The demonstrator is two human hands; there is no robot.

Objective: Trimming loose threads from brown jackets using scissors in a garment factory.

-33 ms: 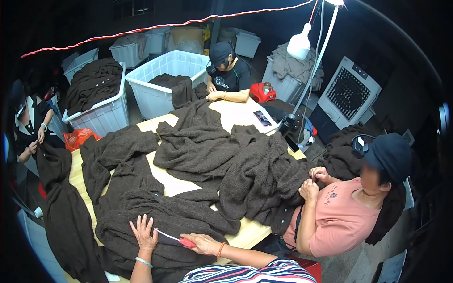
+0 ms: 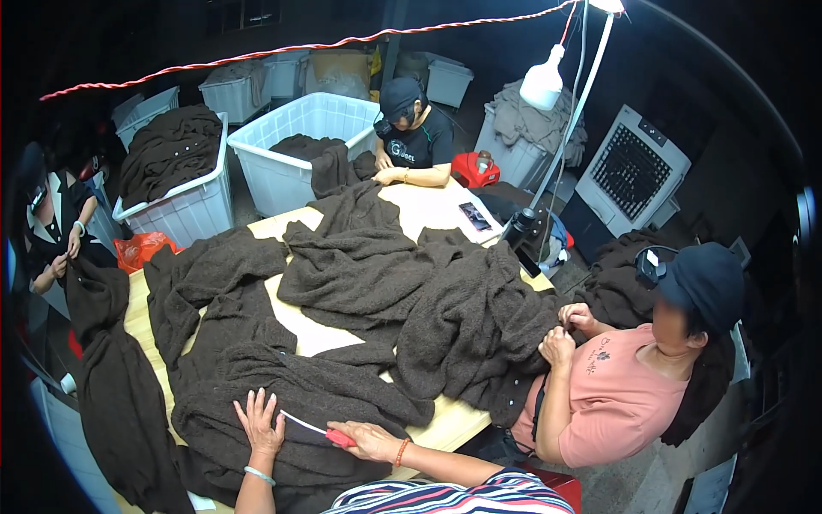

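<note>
A dark brown knitted garment [image 2: 325, 403] lies in folds on the table before me. My left hand [image 2: 259, 421] rests flat on it, fingers spread, the thumb beside the end of a thin white strip. The strip runs to a small red case, which looks like a tape measure [image 2: 340, 438]. My right hand [image 2: 370, 443] is closed on this case, low over the cloth. Part of the case is hidden by the fingers.
More dark knits [image 2: 360, 257] cover the pale table [image 2: 467, 420]. Co-workers sit at right [image 2: 616, 377], far side [image 2: 419, 141] and left [image 2: 60, 223], handling dark cloth. Behind stand white bins [image 2: 278, 176], a hanging bulb [image 2: 544, 81] and an air cooler [image 2: 634, 171].
</note>
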